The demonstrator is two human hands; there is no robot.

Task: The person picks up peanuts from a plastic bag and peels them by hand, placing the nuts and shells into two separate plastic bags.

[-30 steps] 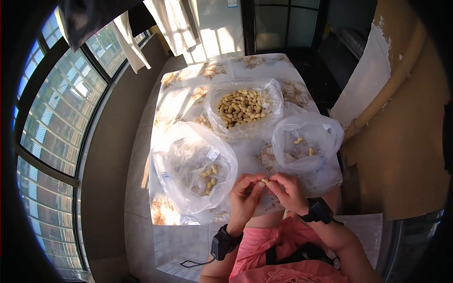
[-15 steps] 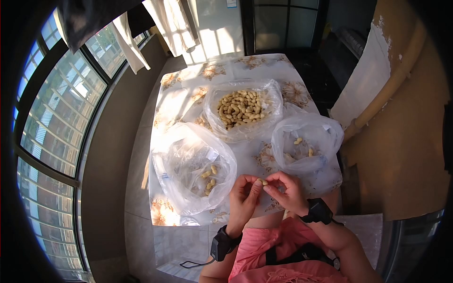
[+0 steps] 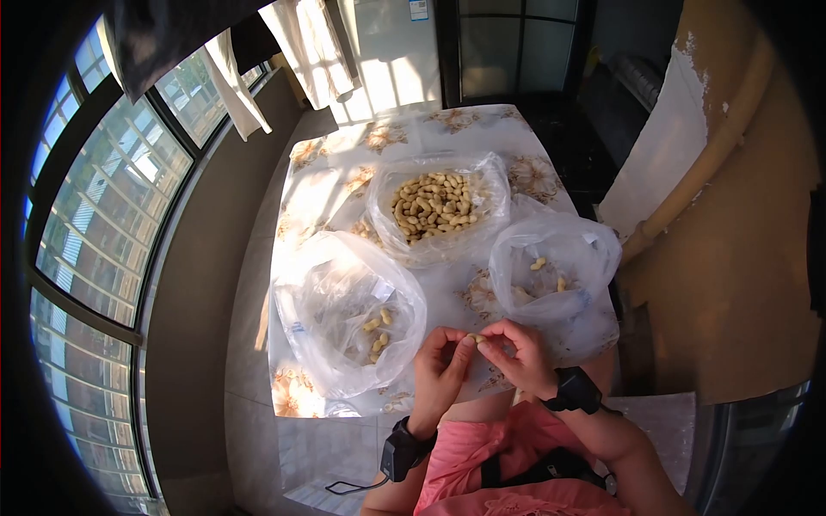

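Note:
Between my two hands, near the table's front edge, is a peanut in its shell [image 3: 477, 339]. My left hand [image 3: 440, 365] pinches one end with thumb and forefinger. The fingertips of my right hand [image 3: 521, 354] are closed on the other end. A clear plastic bag [image 3: 323, 344] with several peanuts [image 3: 379, 320] in it lies open to the left of my left hand. Beyond my right hand stands another open plastic bag [image 3: 594, 249], holding a few peanuts [image 3: 561, 284]. Farther back, a larger bag [image 3: 391, 245] holds a heap of peanuts [image 3: 434, 206].
The bags stand on a table with a flowered cloth [image 3: 323, 185]. Barred windows [image 3: 112, 206] line the left wall, with white cloths [image 3: 310, 52] hanging near them. A brown panel with a pipe [image 3: 688, 198] is at the right. Black devices [image 3: 404, 449] are strapped to both wrists.
The view has shifted slightly, so the table and bags appear a little lower and farther left. Both hands still grip the peanut in nearly the same pose.

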